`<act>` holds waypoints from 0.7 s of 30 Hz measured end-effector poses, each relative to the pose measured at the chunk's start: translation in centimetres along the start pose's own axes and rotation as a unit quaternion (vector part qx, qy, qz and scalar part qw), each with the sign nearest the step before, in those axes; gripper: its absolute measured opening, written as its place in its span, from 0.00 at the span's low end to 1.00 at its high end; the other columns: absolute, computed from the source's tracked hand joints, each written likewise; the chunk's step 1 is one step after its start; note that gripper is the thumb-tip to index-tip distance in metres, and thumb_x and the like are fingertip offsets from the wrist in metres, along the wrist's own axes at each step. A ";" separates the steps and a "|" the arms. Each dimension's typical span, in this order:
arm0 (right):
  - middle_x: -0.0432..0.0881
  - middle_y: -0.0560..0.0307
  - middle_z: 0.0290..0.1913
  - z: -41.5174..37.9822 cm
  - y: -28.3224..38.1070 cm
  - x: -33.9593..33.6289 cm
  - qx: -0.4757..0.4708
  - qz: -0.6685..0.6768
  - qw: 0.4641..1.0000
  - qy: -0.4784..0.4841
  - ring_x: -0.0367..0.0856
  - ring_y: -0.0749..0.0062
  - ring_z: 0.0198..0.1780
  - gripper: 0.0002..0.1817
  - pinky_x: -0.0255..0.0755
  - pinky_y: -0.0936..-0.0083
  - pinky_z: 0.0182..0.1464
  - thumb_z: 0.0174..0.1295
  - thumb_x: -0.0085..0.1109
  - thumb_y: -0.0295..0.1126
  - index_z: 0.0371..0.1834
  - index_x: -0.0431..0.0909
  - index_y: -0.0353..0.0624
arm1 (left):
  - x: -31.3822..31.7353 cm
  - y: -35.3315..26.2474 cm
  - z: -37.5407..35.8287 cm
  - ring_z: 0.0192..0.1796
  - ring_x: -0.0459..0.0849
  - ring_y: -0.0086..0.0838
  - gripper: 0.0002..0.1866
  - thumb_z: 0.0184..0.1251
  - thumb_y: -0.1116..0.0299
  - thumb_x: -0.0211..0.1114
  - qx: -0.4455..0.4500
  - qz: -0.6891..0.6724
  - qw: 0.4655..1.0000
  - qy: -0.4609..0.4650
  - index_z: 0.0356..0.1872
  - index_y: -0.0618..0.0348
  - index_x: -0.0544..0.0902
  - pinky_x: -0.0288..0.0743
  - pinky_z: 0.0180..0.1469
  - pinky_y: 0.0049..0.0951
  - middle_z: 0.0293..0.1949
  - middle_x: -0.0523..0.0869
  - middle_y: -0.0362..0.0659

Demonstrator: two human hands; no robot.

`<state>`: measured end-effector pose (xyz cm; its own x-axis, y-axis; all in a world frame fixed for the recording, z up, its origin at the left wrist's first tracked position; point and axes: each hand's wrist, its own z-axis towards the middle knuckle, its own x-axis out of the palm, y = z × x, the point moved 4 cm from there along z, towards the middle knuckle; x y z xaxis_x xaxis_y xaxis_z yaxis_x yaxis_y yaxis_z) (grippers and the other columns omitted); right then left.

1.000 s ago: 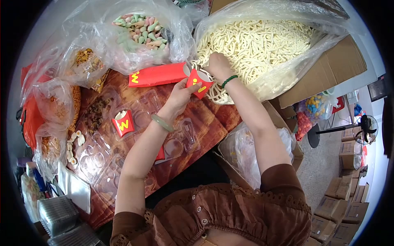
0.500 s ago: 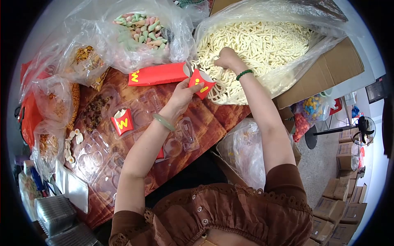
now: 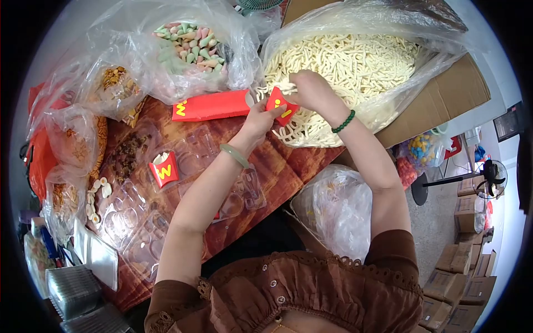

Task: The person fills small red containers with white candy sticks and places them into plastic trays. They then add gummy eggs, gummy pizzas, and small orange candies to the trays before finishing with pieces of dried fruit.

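Observation:
My left hand grips a small red fry carton with a yellow mark, its thumb across the front. Over the carton's mouth, my right hand has its fingers closed on several pale, fry-shaped sticks. Behind both hands, a big clear bag holds a heap of the same sticks. A long stack of nested red cartons lies left of my left hand. Farther left, a red carton filled with pale pieces sits on a clear tray.
Clear moulded trays lie on the reddish table. Bags of pastel cone-shaped pieces and orange-brown pieces line the back and left. A cardboard box flap borders the right. Stacked clear trays stand lower left.
My right hand has moved left and toward me, from the heap to the carton, bringing several sticks. My left hand has shifted slightly right and away from me with the carton.

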<state>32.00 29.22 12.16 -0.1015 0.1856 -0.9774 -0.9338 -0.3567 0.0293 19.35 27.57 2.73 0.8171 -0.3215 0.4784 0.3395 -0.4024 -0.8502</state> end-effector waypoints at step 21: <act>0.82 0.51 0.28 0.7 -0.3 -3.2 -0.074 0.235 0.965 0.083 0.82 0.67 0.30 0.09 0.74 0.74 0.34 0.46 0.64 0.22 0.33 0.79 0.36 | 1.2 0.0 0.7 0.50 0.82 0.31 0.22 0.65 0.77 0.62 0.097 -0.057 0.992 0.048 0.59 0.54 0.69 0.82 0.50 0.32 0.51 0.79 0.43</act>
<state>32.40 29.42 15.42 -0.4343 -0.1747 -0.8837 -0.7367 -0.4956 0.4601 20.63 27.77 3.11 0.7229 -0.3672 0.5853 0.5184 -0.2717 -0.8108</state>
